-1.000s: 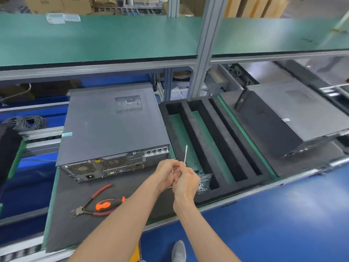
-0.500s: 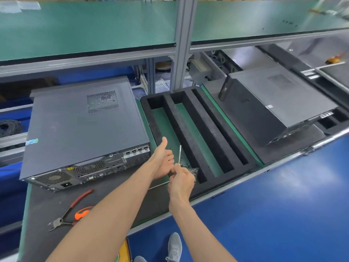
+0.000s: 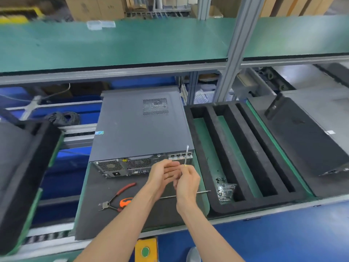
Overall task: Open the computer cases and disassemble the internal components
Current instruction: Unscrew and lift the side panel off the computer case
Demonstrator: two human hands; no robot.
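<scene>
Evenly and brightly lit from overhead, with no hard shadows. Soft sheen across the lid of the computer case (image 3: pixel 139 127) and a paler glare on the grey case at far right (image 3: pixel 321 103). Only faint, diffuse shade under the hands on the dark mat (image 3: pixel 98 220). Strong wide-angle bending toward the edges: upper shelf (image 3: pixel 113 48) bowed, upright post (image 3: pixel 236 46) leaning. Motion smear at the top left corner and along the left margin; centre fairly sharp, though fingers slightly blurred.
</scene>
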